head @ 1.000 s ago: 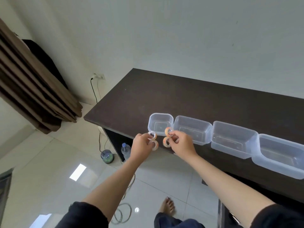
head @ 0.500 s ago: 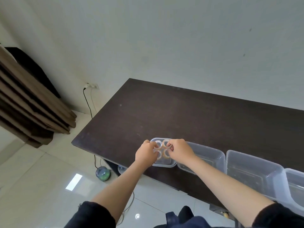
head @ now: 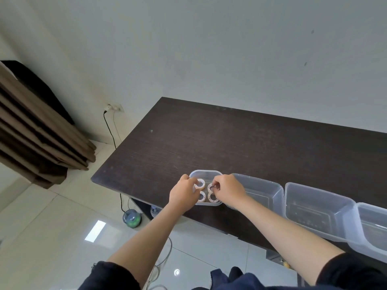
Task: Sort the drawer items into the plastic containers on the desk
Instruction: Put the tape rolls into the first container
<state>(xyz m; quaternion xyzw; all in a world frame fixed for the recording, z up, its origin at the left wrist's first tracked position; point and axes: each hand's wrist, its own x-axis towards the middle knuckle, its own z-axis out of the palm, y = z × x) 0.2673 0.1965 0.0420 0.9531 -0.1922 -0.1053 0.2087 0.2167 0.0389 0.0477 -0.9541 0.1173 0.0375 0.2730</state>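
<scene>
- Hands are covering part of the small container (head: 206, 173); its near-left wall is hiding behind the left hand (head: 184, 194).
- Tape rolls (head: 212, 198): four are showing inside it, two by two, partly blocked by fingers.
- Left fingers are pinching the far-left roll (head: 200, 184); right hand (head: 229, 190) fingers are gripping the far-right roll.
- Containers on the worktop (head: 209, 143): four are sitting in a row; the rightmost container (head: 372, 231) is running out of frame.

Four clear plastic boxes (head: 261, 186) sit in a row on one dark desk (head: 230, 143). Four small tape rolls (head: 199, 184) lie in the box at the left end. Two hands (head: 184, 193) reach there.
</scene>
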